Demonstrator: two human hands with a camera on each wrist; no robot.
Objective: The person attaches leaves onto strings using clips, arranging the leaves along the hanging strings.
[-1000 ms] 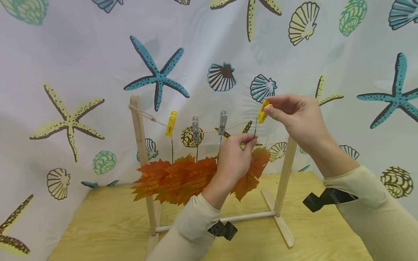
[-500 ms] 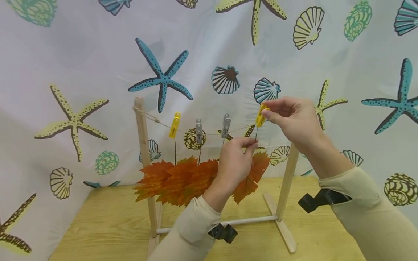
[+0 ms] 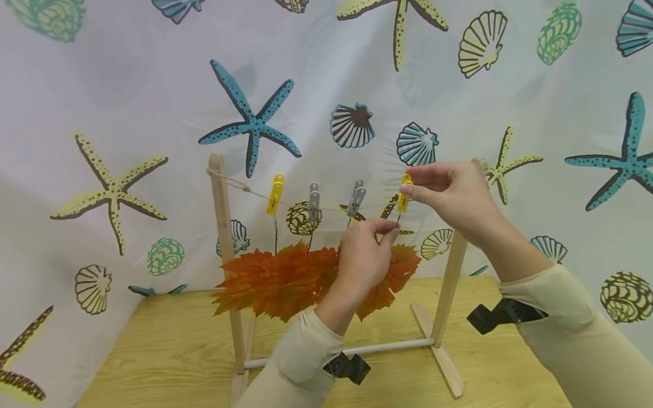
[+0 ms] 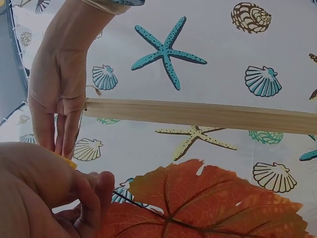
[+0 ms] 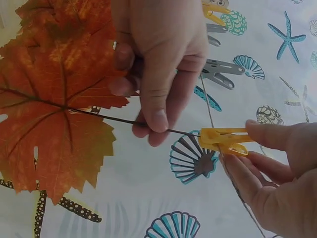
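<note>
My left hand (image 3: 364, 252) pinches the dark stem (image 5: 119, 119) of an orange-red artificial maple leaf (image 5: 59, 109) between thumb and forefinger. Just above it, my right hand (image 3: 454, 192) grips a yellow clothespin (image 3: 404, 201) by its handles. In the right wrist view the clothespin's nose sits at the twine (image 5: 208, 104), and the top of the stem reaches that nose. Left of my hands, one yellow clothespin (image 3: 275, 195) and two grey clothespins (image 3: 313, 203) stand on the twine. Overlapping orange leaves (image 3: 285, 277) hang from them by their stems.
Two wooden posts (image 3: 222, 215) carry the twine, joined low down by a white rod (image 3: 388, 347). Wooden feet (image 3: 444, 362) rest on the wood-grain tabletop (image 3: 163, 340). Behind hangs a white cloth (image 3: 168, 85) printed with starfish and shells.
My right hand has lowered the yellow clothespin from above the stem's end down to the twine line. My left hand keeps its pinch on the stem. The hanging leaves and clothespins have shifted slightly.
</note>
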